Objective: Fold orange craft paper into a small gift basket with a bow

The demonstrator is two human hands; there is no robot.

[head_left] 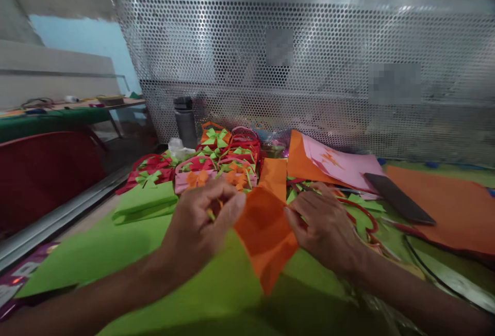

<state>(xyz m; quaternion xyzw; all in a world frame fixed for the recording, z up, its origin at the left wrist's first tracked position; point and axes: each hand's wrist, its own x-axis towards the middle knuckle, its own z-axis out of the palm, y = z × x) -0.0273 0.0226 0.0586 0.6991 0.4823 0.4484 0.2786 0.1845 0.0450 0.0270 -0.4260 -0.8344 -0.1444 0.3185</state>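
An orange felt piece (266, 230), folded like a small open pouch, is held up between my hands, its lower corner pointing toward me. My left hand (203, 217) is curled, with thumb and fingers closed at the piece's upper left edge; it is slightly blurred. On the other side, my right hand (325, 225) pinches the upper right edge. Beneath them lie large light green felt sheets (104, 245). Just behind the piece is another orange felt strip (274, 176). A folded green felt piece (145, 203) rests left of my left hand.
Several small felt bags with bows (197, 177) stand behind my hands, near a dark bottle (185, 122). A perforated metal panel (240, 57) rises at the back. To the right lie pink felt (344, 165), a dark flat phone-like object (400, 199) and orange felt (452, 212).
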